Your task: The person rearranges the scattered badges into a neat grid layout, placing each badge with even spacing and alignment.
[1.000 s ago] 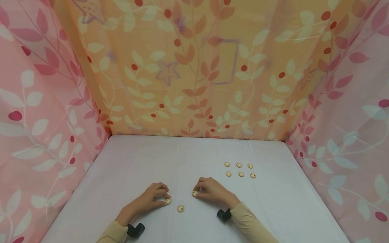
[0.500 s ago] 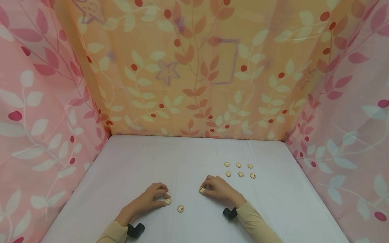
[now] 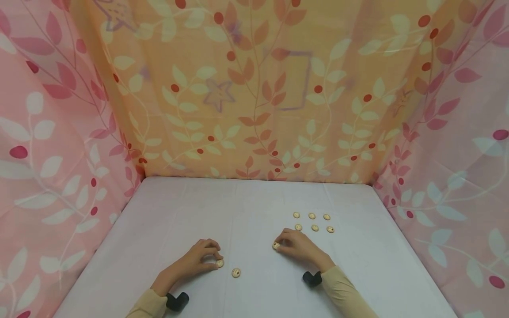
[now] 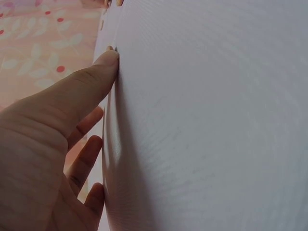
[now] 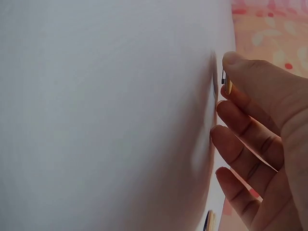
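On the white table in the head view, my left hand (image 3: 200,257) pinches a small round wooden disc (image 3: 220,263) at its edge, with the disc at the tabletop. My right hand (image 3: 297,245) holds a similar disc (image 3: 276,246) between thumb and fingertips. Seen edge-on in the right wrist view, that disc (image 5: 228,85) appears slightly off the cloth and has a dark underside. A third disc (image 3: 236,273), with a dark mark on its face, lies between the hands, nearer the left. In the left wrist view, the thumb (image 4: 107,58) hides most of the left disc.
Several matching discs lie in two short rows at the back right, including one disc (image 3: 298,227) just beyond my right hand. The white tabletop (image 3: 207,203) is enclosed by an orange patterned curtain (image 3: 254,110) behind and pink ones at both sides.
My right hand has moved right and a little away from me, carrying its disc toward the rows. The left hand and its disc have stayed in place.
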`<act>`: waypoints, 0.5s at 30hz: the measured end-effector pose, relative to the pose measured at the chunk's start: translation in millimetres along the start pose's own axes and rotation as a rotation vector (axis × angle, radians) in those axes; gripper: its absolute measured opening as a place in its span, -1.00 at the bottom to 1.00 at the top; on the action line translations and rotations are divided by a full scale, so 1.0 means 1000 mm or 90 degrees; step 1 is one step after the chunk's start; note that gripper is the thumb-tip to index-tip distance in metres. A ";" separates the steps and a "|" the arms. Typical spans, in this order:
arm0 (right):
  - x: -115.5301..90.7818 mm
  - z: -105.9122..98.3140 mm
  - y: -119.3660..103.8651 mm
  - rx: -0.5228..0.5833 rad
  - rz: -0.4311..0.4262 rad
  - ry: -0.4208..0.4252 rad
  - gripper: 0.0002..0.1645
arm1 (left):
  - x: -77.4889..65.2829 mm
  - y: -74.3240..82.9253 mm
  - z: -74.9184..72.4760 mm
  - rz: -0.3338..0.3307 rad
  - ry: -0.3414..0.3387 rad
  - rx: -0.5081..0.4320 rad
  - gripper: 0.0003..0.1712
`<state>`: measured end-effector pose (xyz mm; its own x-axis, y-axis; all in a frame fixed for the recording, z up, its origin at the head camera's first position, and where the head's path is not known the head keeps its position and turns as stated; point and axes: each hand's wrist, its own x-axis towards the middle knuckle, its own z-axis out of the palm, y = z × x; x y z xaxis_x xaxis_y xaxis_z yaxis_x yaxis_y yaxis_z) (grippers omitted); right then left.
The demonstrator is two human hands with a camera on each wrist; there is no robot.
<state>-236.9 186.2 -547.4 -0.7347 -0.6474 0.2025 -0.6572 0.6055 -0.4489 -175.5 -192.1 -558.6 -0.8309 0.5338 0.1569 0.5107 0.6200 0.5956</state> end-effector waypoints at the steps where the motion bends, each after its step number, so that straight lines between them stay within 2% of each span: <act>1: -0.001 -0.001 0.001 0.000 0.003 0.002 -0.84 | 0.000 0.000 0.000 0.000 0.001 0.001 -0.83; 15: -0.021 -0.011 0.016 -0.017 0.026 0.068 -0.85 | -0.001 -0.005 0.002 0.029 0.007 0.010 -0.84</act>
<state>-233.4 214.6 -549.3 -0.7742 -0.5693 0.2765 -0.6290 0.6438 -0.4357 -176.9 -194.1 -563.0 -0.8094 0.5548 0.1922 0.5510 0.6046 0.5752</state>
